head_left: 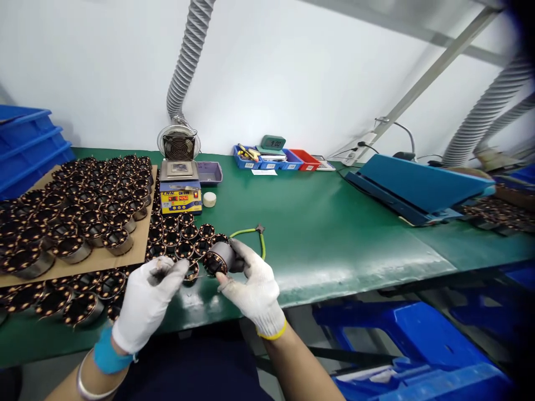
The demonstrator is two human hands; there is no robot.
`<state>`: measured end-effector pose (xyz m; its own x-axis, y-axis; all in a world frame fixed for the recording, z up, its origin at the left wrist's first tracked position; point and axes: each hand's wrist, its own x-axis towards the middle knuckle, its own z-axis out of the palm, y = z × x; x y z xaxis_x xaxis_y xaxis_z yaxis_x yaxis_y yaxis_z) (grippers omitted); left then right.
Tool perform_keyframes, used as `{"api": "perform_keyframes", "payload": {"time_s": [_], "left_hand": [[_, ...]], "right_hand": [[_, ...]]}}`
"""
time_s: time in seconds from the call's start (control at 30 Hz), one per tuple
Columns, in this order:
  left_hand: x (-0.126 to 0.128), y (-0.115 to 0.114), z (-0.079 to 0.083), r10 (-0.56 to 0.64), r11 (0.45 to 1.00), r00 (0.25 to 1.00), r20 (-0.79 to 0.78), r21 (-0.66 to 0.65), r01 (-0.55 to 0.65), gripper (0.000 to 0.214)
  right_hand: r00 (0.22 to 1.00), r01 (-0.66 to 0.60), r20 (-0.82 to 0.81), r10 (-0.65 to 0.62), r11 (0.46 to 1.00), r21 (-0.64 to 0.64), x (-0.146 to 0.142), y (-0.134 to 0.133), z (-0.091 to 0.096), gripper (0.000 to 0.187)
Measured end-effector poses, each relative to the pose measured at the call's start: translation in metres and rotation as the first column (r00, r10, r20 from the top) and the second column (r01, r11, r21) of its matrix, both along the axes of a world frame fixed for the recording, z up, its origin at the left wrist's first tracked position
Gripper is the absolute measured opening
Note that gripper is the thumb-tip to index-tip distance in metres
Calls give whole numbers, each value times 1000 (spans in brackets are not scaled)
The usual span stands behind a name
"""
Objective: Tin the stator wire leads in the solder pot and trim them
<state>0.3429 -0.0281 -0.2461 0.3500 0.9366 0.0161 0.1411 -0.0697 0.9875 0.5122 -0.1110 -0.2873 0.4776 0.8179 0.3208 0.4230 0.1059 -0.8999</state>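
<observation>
Filling most of the upper frame is a white wall [292,72]. Below, I've got a green bench [326,223] running full width, approx. mid frame. Left side: cardboard sheet [141,239] w/ rows of wound metal rings [73,249], more of the same on the bench beside it. Lower right: blue stool [434,328]. Right of ctr.: angled teal panel [418,186]. Upper left edge: stacked blue crates [33,147]. Top, left of ctr.: grey ribbed hose [188,61].

Bottom ctr., I see both my hands, white-gloved. L hand [146,295]: fingers bent, thumb and fingertips close together; can't tell if they pinch anything. R hand [254,284]: curled in a grip, thumb near, fingers far side.

Left of ctr.: yellow-front scale [180,200], red digits lit. Upper ctr.: blue bins [291,165] + red bin [306,161]. Bottom ctr., in R hand's grip: one wound ring [225,254], tilted, open end to lower left, just right of L fingertips. Green-handled cutters [262,245] just beyond R hand. Purple tray [212,177] just right of scale. Clock [272,143], upper ctr., reads 9:00. Smallest: white round block [209,200], next to scale.
</observation>
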Motion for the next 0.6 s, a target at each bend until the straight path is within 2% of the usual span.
{"api": "perform_keyframes", "payload": {"time_s": [0.07,0.17,0.23,0.43,0.6], "left_hand": [[3,0,-6,2,1000,1000,-15,4,-2,33],[7,-4,-19,-146,984,989,7,-104,146,34],[7,-6,-24,-182,972,983,20,-145,183,35],[4,-1,-19,-28,1000,1000,10,-2,28,36],[13,7,-29,-136,988,986,99,-66,143,34]], "right_hand": [[1000,-4,-2,4,1000,0,-1,2,2,66],[1000,4,18,-4,1000,6,-3,5,1,65],[999,21,25,-21,1000,11,-3,9,1,65],[996,84,-10,-84,996,22,7,23,11,69],[994,86,70,-88,996,30,4,30,18,67]]}}
